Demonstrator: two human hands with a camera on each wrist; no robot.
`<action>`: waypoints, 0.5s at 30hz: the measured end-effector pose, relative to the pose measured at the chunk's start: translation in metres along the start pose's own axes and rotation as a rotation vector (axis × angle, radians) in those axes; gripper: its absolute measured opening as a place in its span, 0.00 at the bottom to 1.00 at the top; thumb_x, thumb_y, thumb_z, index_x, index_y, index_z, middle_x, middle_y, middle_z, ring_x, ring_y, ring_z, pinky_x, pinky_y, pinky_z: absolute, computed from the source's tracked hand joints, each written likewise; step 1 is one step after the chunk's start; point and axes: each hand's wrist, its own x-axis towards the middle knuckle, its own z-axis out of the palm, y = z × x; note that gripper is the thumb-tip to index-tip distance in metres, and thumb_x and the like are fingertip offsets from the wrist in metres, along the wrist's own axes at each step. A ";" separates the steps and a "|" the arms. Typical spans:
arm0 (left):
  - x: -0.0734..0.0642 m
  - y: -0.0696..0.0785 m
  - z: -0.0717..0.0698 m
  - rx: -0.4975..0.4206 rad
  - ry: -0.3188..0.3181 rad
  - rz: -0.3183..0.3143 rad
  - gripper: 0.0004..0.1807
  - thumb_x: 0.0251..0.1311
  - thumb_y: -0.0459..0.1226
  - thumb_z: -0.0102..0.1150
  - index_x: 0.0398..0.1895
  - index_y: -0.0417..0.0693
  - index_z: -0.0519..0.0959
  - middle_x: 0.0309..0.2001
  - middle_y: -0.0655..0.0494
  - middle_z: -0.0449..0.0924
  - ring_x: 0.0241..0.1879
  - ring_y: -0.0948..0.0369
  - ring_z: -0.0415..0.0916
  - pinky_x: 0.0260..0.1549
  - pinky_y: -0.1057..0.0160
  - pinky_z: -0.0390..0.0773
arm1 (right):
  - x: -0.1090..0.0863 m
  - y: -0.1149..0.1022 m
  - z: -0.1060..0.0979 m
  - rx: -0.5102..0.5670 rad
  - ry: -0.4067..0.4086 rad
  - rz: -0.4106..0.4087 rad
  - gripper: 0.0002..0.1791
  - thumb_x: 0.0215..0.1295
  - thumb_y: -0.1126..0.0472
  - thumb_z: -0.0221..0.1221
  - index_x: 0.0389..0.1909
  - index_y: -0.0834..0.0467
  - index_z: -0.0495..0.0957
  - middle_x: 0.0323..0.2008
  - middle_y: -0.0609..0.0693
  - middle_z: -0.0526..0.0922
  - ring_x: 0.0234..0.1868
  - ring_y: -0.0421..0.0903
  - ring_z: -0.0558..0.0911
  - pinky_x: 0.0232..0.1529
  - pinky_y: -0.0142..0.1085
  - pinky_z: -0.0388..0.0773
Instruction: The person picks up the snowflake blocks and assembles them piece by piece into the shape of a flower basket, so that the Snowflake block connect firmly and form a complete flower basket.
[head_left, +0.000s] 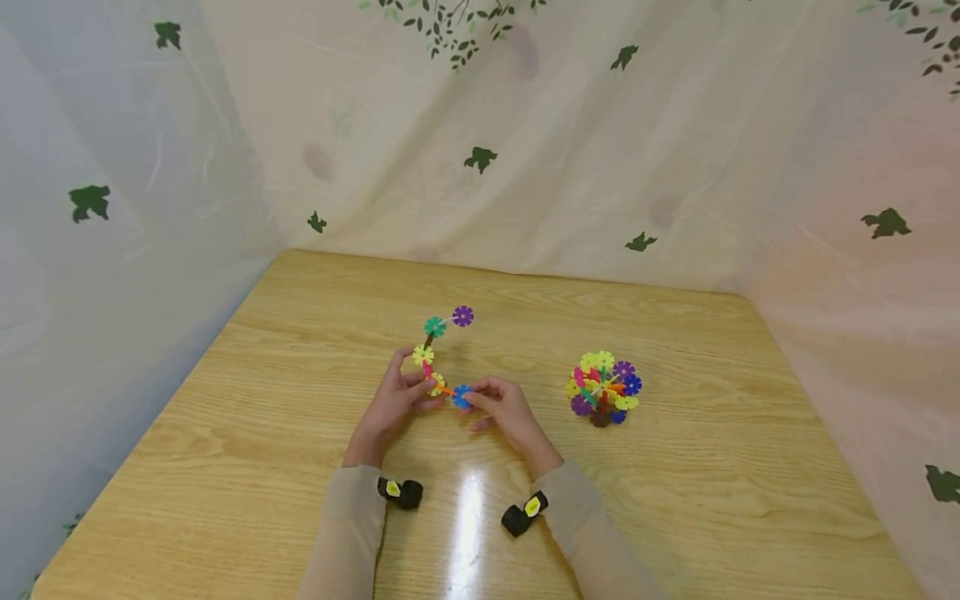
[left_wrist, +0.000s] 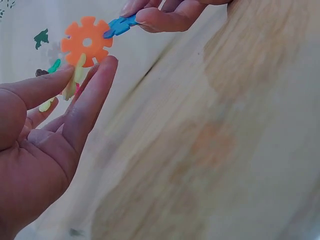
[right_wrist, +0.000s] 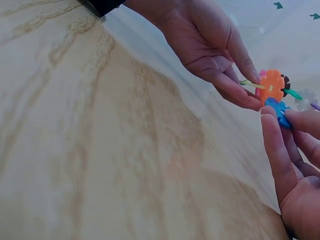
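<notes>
A curved chain of interlocking notched plastic discs is held above the table between both hands. My left hand (head_left: 386,407) pinches a yellow disc (left_wrist: 77,75) between thumb and finger. Slotted to it is an orange disc (left_wrist: 75,37), seen face-on in the left wrist view. At the near end, my right hand (head_left: 513,414) pinches a blue disc (head_left: 461,396), joined to the orange one's edge. Beyond the left hand the chain runs through pink, another yellow (head_left: 423,356), brown, a green disc (head_left: 435,327) and a whitish piece to a purple disc (head_left: 462,316).
To the right of the hands, a clump of multicoloured discs (head_left: 603,387) sits on the wooden table (head_left: 675,492). Black wrist-worn devices (head_left: 405,494) are strapped over both sleeves. A pale curtain (head_left: 555,167) with leaf and bird prints hangs around the table's back and sides.
</notes>
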 end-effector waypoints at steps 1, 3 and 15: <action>0.000 0.000 0.000 -0.001 0.000 0.003 0.31 0.70 0.26 0.46 0.69 0.51 0.47 0.41 0.50 0.76 0.35 0.58 0.84 0.42 0.60 0.86 | 0.000 0.000 0.000 0.001 0.002 -0.002 0.08 0.69 0.66 0.56 0.41 0.69 0.74 0.30 0.46 0.81 0.30 0.40 0.84 0.25 0.33 0.85; 0.000 -0.001 0.001 -0.001 0.001 0.008 0.30 0.70 0.26 0.46 0.69 0.51 0.47 0.40 0.50 0.76 0.35 0.58 0.85 0.41 0.60 0.86 | -0.001 0.000 0.000 0.001 0.008 -0.007 0.07 0.69 0.66 0.56 0.40 0.68 0.74 0.30 0.46 0.81 0.30 0.40 0.84 0.24 0.33 0.85; 0.000 -0.005 0.000 -0.018 0.028 0.016 0.32 0.69 0.26 0.46 0.69 0.53 0.46 0.42 0.49 0.72 0.38 0.54 0.85 0.40 0.56 0.87 | -0.002 0.001 -0.001 -0.005 0.005 -0.030 0.04 0.68 0.67 0.56 0.36 0.67 0.74 0.28 0.45 0.80 0.30 0.39 0.83 0.22 0.31 0.83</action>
